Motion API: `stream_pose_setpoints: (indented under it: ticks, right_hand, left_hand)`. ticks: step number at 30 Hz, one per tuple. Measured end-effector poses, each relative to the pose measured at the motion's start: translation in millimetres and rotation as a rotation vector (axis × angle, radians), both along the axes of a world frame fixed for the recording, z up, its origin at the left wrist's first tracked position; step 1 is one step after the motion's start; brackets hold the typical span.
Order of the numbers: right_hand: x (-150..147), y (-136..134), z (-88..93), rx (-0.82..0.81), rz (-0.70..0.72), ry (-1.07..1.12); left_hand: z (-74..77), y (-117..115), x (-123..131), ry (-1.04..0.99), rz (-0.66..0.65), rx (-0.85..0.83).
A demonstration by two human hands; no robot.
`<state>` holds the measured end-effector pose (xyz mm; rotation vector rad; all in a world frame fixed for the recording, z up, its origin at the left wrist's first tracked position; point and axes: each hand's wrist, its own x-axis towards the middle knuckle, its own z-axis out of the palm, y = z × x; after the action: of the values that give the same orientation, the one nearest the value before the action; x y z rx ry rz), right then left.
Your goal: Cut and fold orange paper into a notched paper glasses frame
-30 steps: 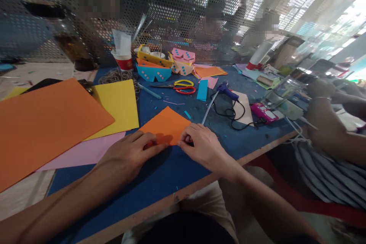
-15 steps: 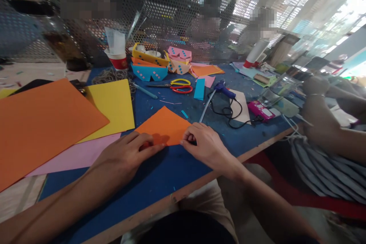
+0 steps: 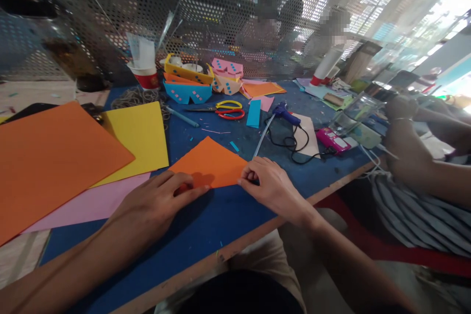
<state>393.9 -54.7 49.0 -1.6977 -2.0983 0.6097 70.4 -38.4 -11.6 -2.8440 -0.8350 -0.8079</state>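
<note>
In front of me an orange sheet of paper (image 3: 211, 163) lies on the blue tabletop, one corner pointing away and a straight edge facing me. My left hand (image 3: 156, 198) rests over its left end, fingers bent and thumb stretched along the near edge, holding the paper down. At the right end, my right hand (image 3: 270, 184) is closed in a pinch on the paper's corner. The fingers hide both ends of the sheet.
Large orange (image 3: 55, 157), yellow (image 3: 143, 137) and pink sheets lie left. Beyond are scissors (image 3: 230, 113), a blue glue gun (image 3: 289, 115) with a cord, blue paper strips (image 3: 253, 114) and folded paper pieces (image 3: 189, 92). A co-worker's arm (image 3: 412, 147) is at right.
My right hand has shifted slightly rightward along the paper's near edge. The left hand stays at the left end. The whole view has turned a little.
</note>
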Motion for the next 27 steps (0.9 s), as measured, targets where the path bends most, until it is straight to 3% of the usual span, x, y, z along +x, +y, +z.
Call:
stream_pose_setpoints:
  ticks: [8,17,27]
  right_hand:
    - [13.0,-1.6,-5.4,0.020,-0.023,-0.014]
    - [16.0,-1.0,-7.4,0.022,-0.010,0.011]
    - [26.9,0.0,-9.2,0.011,0.042,0.108]
  left_hand:
    - [-11.3,-3.1,-5.6,0.040,0.040,-0.051]
    - [-2.3,0.1,-4.0,0.028,0.006,-0.033]
    - [-4.0,0.3,-3.2,-0.017,0.007,-0.040]
